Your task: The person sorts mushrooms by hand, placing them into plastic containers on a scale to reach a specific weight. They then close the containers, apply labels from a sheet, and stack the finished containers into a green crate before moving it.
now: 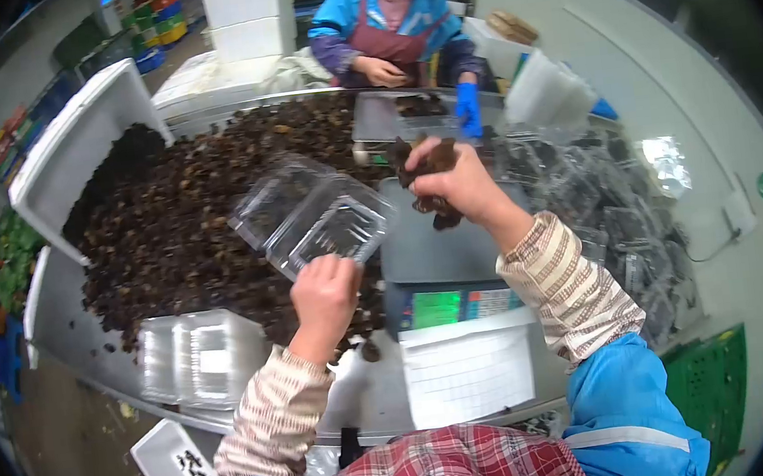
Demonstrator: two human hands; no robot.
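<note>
Foam box (90, 120) stands tilted at the upper left, with a broad heap of dark brown pieces (184, 217) spread beside it over the metal desk (357, 403). A stack of clear trays (203, 354) sits at the lower left. Near the centre, an open clear container (313, 210) is spread over the heap's right side, the fingers of the left hand (325, 295) closed on its near edge; the thumb's place cannot be told. Its thin plastic looks light, springy and slick, likely to flex or crack if squeezed hard, so the rim is the best hold.

Right of it, above the grey scale (458, 253), the right hand (455, 184) has thumb and fingers curled round a dark clump (440, 216), which hangs out below them. The clump seems light, soft and loose, perhaps damp; a cupped grip from the side should suit it better than a pinch, since bits could drop away. At upper centre, a co-worker's blue glove (468, 110) is near a scale tray. Clear packs (572, 190) crowd the right.
</note>
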